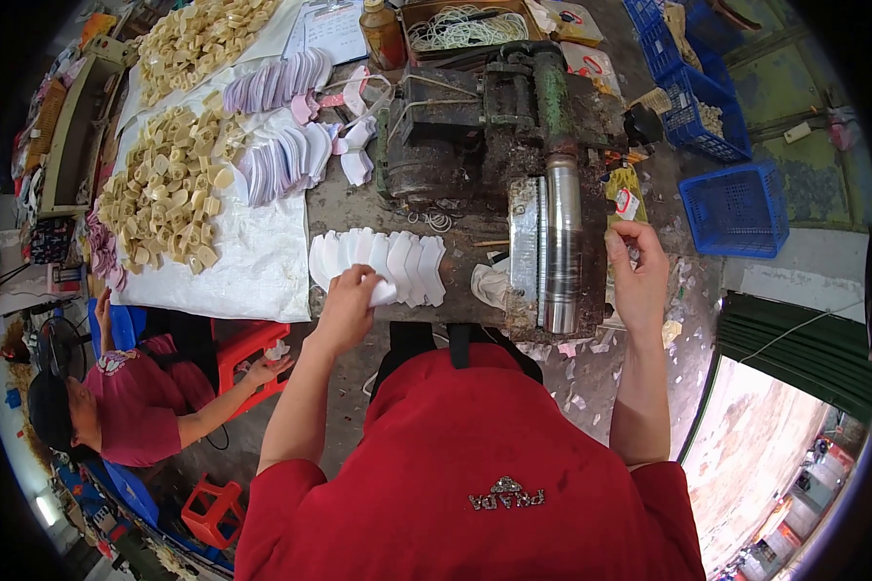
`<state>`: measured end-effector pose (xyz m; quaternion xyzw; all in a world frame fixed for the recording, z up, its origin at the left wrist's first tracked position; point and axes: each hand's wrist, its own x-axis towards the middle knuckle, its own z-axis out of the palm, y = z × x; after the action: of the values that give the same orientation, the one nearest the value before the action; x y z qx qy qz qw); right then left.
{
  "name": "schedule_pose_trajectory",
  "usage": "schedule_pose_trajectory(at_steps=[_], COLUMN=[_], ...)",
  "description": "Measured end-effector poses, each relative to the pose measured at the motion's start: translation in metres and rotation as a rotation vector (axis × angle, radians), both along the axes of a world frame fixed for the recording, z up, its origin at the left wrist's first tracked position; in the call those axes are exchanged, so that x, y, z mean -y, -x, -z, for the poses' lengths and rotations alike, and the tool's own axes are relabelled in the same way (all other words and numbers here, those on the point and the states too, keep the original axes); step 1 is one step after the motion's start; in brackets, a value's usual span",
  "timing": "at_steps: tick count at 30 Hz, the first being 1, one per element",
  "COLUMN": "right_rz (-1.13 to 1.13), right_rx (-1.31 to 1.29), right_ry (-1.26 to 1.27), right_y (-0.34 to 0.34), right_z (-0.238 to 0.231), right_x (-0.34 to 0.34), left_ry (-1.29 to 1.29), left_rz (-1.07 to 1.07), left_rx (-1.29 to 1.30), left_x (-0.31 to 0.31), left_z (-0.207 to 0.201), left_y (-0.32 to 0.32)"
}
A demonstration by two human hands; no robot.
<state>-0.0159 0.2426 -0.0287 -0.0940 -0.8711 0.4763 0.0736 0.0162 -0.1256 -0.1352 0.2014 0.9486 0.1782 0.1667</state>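
Observation:
On the bench in front of me, a row of thin white curved pieces (424, 266) lies overlapped. My left hand (347, 308) is at the row's front edge, its fingers closed on one small white piece (384, 291). To the right stands a dark, greasy machine (436, 136) with a shiny metal roller (563, 247) pointing toward me. My right hand (639, 281) is raised just right of the roller, fingers curled in toward the thumb. Whatever it may hold is too small to make out. Past its fingertips lies a white tag with a red ring (627, 204).
Piles of tan blocks (165, 189) cover a white sheet (262, 276) at left, beside stacks of pale curved pieces (286, 160). Blue crates (736, 208) stand at right. A seated co-worker (136, 397) is at lower left near a red stool (213, 511). Scraps litter the floor.

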Motion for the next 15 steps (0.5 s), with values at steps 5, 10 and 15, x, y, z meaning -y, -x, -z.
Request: schedule_pose_trajectory(at_steps=[5,10,15], right_rz=[-0.355,-0.447,-0.296], right_rx=[-0.252,-0.362,-0.549], right_ry=[-0.132,-0.232,-0.232], right_y=[-0.006,-0.012,-0.012], right_z=[-0.024,-0.028,-0.018], right_x=[0.053,0.107,0.107], left_ry=[-0.979,-1.642,-1.83], left_rz=[-0.405,-0.241,-0.359], left_rx=[0.345,0.512,0.572], left_x=[-0.046,-0.109,-0.141], left_z=[-0.072,-0.108,-0.114], left_y=[0.026,0.023,0.012])
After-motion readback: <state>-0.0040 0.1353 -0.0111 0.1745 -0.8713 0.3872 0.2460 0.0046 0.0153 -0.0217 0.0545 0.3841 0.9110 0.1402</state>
